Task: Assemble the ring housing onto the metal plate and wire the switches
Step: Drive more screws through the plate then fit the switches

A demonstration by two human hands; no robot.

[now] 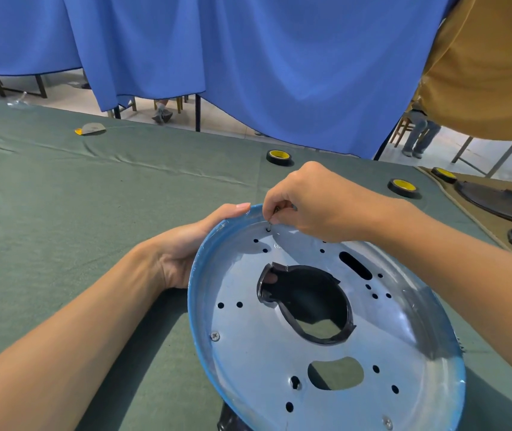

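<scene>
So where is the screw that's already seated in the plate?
In the head view it sits low on the plate's left side, near the blue rim, below the two small holes.

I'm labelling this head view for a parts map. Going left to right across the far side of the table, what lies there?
Yellow-edged scrap → first tape roll → second tape roll → third tape roll → dark round parts on the tan mat.

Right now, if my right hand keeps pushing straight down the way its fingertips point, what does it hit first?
The right hand pinches a small screw, tip aimed down at a hole near the far rim of the metal plate. The screw would likely enter that hole; the fingertips would then meet the plate. Depth is unclear.
</scene>
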